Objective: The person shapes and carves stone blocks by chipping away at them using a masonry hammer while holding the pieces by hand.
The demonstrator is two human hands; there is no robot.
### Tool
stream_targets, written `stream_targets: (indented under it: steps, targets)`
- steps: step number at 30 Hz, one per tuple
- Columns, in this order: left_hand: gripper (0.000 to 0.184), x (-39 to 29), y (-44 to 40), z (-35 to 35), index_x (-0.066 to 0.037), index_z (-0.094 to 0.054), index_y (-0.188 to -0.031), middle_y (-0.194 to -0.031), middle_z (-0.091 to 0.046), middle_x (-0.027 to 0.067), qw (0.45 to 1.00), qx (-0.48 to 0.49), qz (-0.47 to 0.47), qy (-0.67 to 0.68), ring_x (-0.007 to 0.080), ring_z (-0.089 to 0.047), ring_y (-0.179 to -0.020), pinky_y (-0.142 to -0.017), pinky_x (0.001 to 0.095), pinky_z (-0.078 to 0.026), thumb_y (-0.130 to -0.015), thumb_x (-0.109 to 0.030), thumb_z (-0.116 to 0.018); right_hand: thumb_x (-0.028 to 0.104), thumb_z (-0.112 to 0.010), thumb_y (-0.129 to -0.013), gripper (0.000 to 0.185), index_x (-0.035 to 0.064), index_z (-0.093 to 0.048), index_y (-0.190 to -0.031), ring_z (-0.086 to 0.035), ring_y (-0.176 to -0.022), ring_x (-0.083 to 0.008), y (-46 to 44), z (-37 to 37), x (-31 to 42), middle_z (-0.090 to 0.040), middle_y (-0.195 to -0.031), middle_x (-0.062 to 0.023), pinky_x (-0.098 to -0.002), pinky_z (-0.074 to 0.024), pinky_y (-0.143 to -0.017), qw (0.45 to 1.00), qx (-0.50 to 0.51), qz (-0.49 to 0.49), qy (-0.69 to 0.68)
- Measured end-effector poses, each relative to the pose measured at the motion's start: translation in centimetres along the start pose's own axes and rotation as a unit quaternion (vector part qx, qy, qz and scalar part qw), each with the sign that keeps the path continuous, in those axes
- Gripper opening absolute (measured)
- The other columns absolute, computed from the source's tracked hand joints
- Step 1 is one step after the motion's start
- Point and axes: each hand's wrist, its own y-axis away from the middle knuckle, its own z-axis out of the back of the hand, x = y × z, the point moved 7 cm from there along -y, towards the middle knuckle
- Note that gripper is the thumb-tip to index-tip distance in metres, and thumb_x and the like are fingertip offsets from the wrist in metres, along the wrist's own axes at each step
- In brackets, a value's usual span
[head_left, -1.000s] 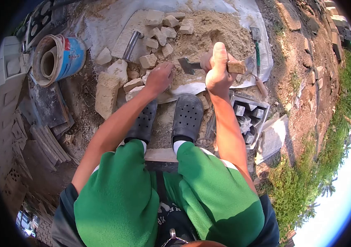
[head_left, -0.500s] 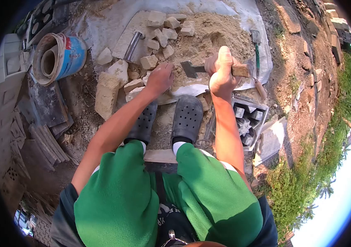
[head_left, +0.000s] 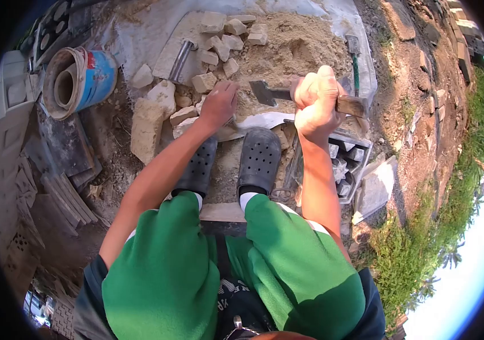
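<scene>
My right hand (head_left: 316, 102) is wrapped round a hammer, thumb on top. The wooden handle (head_left: 353, 106) sticks out to the right, and the flat dark metal head (head_left: 263, 93) points left over the sand. My left hand (head_left: 220, 105) is low beside the stone pieces, with its fingers curled down. Whatever those fingers hold is hidden beneath them. Just beyond that hand lies a pale stone block (head_left: 204, 83), among several broken pieces. A metal cylinder (head_left: 182, 62) rests on a flat slab to the left of the pieces.
A sand pile (head_left: 293, 48) lies on a white sheet (head_left: 131, 42). A green-handled tool (head_left: 354, 65) is at its right edge. The blue bucket (head_left: 99, 79) stands left. A tray of metal pieces (head_left: 361, 156) is beside my right forearm. Dark clogs (head_left: 259, 158) cover my feet.
My right hand has moved slightly right with the hammer, whose handle end has shifted right and down. My left hand has shifted slightly left and stays low by the stones.
</scene>
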Motion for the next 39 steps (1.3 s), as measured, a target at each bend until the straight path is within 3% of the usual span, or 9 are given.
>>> stream_targets:
  steps: [5,8,11,18,22,24,34,36,39]
  targets:
    - [0.015,-0.3,0.0,-0.9,-0.006,-0.063,-0.101,-0.1,-0.062,0.0111,0.997,0.07,-0.002,-0.027,0.0309,-0.061,-0.098,-0.082,0.0418,-0.052,-0.087,-0.011,-0.062,0.022,-0.045,-0.102,0.051,0.0144,-0.026,-0.055,-0.019,-0.04,-0.0098,-0.4,-0.8,4.1,-0.023,-0.049,0.0036,-0.03,-0.0208,-0.042,0.997,0.035,0.062,-0.027]
    - [0.015,0.0,0.2,-1.2,-0.007,-0.064,-0.102,-0.099,-0.062,0.0101,0.997,0.08,-0.01,0.001,0.0304,-0.061,-0.097,-0.081,0.0418,-0.052,-0.089,-0.014,-0.062,0.02,-0.049,-0.101,0.048,0.0113,-0.031,-0.057,-0.024,-0.045,-0.0085,0.3,0.4,-2.6,-0.029,-0.05,0.0033,-0.0289,-0.0214,-0.046,0.974,0.006,0.088,0.207]
    - [0.018,-0.3,-0.4,-0.4,-0.006,-0.065,-0.103,-0.099,-0.063,0.0115,1.0,-0.004,-0.004,-0.002,0.0311,-0.062,-0.096,-0.081,0.0414,-0.052,-0.086,-0.012,-0.064,0.02,-0.051,-0.1,0.046,0.0099,-0.034,-0.058,-0.027,-0.047,-0.0076,0.0,0.4,-6.2,-0.032,-0.052,0.0034,-0.0284,-0.0207,-0.046,0.99,0.058,0.036,0.125]
    - [0.014,0.7,0.0,-1.7,-0.007,-0.066,-0.099,-0.094,-0.064,0.0106,0.996,0.086,0.008,-0.018,0.0309,-0.062,-0.093,-0.079,0.0417,-0.052,-0.088,-0.014,-0.063,0.023,-0.043,-0.102,0.045,0.0126,-0.032,-0.059,-0.02,-0.04,-0.0093,-0.6,-1.3,4.6,-0.025,-0.049,0.0027,-0.0288,-0.0194,-0.041,0.997,0.048,0.047,-0.022]
    - [0.012,0.1,0.0,-1.0,-0.008,-0.067,-0.096,-0.092,-0.063,0.0107,0.998,0.053,0.018,0.005,0.0305,-0.063,-0.089,-0.076,0.041,-0.053,-0.088,-0.015,-0.064,0.021,-0.05,-0.101,0.046,0.0114,-0.033,-0.059,-0.027,-0.044,-0.0087,-0.2,0.7,-2.5,-0.029,-0.052,0.0039,-0.0287,-0.0218,-0.043,0.986,0.005,0.084,0.146]
    - [0.012,-0.4,0.1,-0.9,-0.008,-0.066,-0.097,-0.092,-0.063,0.0106,0.998,0.069,-0.003,-0.007,0.0305,-0.063,-0.089,-0.075,0.0411,-0.053,-0.088,-0.015,-0.064,0.019,-0.052,-0.1,0.045,0.0106,-0.035,-0.059,-0.029,-0.045,-0.009,-0.6,0.7,-6.5,-0.032,-0.053,0.003,-0.0288,-0.0223,-0.045,0.997,-0.006,0.012,0.082]
    - [0.018,0.3,-0.1,-0.2,-0.007,-0.062,-0.1,-0.098,-0.06,0.0105,0.999,0.017,0.031,0.005,0.0303,-0.061,-0.097,-0.08,0.0423,-0.053,-0.084,-0.016,-0.066,0.026,-0.049,-0.101,0.052,0.0138,-0.029,-0.054,-0.023,-0.042,-0.0106,0.7,0.8,1.2,-0.029,-0.049,0.0029,-0.0295,-0.0202,-0.045,0.998,-0.016,0.052,-0.03]
    - [0.017,-0.1,-0.1,-0.2,-0.007,-0.062,-0.099,-0.098,-0.06,0.0108,0.999,0.022,0.023,-0.003,0.0303,-0.061,-0.096,-0.079,0.0424,-0.053,-0.085,-0.015,-0.065,0.024,-0.049,-0.101,0.05,0.0131,-0.029,-0.056,-0.024,-0.045,-0.0101,0.9,1.6,-1.5,-0.028,-0.051,0.0036,-0.0293,-0.0211,-0.046,0.974,-0.064,0.074,0.203]
    - [0.013,-1.1,0.1,-0.3,-0.007,-0.063,-0.097,-0.096,-0.06,0.0109,0.999,0.037,-0.008,-0.037,0.0299,-0.062,-0.095,-0.078,0.042,-0.053,-0.086,-0.014,-0.064,0.022,-0.047,-0.102,0.047,0.0109,-0.033,-0.058,-0.026,-0.046,-0.0097,-1.0,2.3,-6.5,-0.029,-0.052,0.0031,-0.0294,-0.023,-0.046,0.998,-0.018,0.009,0.053]
